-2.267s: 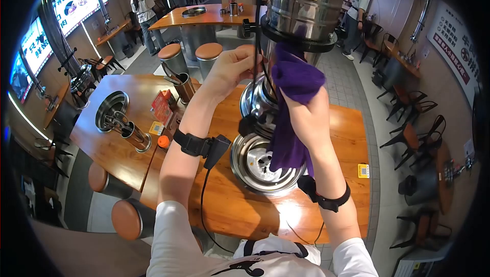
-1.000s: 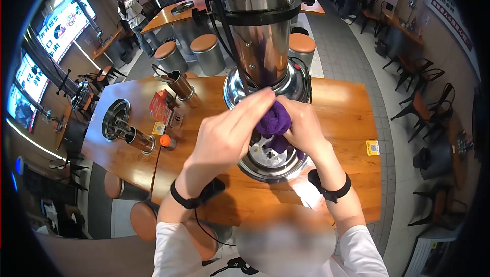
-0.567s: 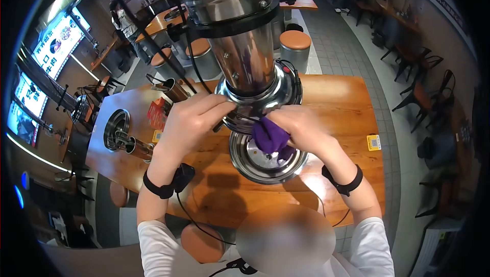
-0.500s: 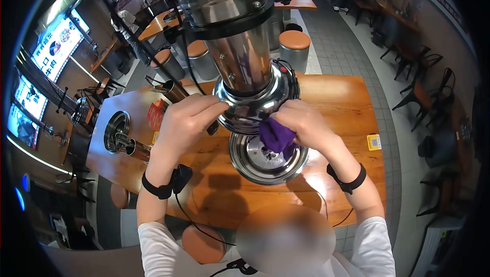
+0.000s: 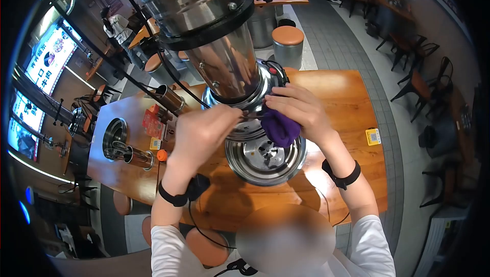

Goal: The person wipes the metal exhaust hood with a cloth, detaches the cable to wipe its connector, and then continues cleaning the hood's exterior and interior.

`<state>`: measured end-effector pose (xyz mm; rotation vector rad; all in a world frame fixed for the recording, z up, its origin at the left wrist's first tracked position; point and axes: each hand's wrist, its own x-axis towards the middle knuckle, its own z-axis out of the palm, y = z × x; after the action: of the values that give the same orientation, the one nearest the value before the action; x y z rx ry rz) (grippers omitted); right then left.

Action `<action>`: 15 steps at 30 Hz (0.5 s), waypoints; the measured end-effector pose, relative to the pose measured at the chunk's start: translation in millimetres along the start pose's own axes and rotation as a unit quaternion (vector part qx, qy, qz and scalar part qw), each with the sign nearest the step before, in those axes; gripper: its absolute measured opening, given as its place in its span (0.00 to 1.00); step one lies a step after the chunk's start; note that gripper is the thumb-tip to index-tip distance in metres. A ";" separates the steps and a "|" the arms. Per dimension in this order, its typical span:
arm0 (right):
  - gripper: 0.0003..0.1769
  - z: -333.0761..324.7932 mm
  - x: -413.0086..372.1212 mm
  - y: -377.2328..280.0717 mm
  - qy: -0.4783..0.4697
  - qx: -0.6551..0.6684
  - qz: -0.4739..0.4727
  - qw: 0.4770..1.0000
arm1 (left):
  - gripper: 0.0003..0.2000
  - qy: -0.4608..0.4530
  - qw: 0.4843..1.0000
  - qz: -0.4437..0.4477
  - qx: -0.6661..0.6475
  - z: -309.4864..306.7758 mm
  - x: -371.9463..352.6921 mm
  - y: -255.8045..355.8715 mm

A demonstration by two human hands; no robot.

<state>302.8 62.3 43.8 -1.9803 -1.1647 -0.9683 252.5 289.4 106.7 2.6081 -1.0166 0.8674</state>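
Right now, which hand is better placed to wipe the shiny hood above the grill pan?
Right. The right hand holds the purple cloth bunched against the hood. The left hand is bare and only touches the hood's lower rim.

"Any room to reach in around that extractor hood?"

"On the right, yes. The wooden table is bare there, with only a small yellow card near its edge."

"And underneath?"

"Tight. The hood's flared rim hangs just above the grill pit, and the left hand and right hand with its purple cloth crowd that gap."

"The left side?"

"Black cables slant across it, above a steel canister and a red box."
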 end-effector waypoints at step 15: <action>0.16 -8.7 -15.7 -23.2 0.048 0.127 0.269 0.954 | 0.21 0.078 0.977 -0.087 -0.179 39.3 -9.5 59.9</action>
<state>274.2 57.9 38.7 -1.8679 -0.6031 -0.5891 224.3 235.0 68.5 2.2486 -0.8024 0.7518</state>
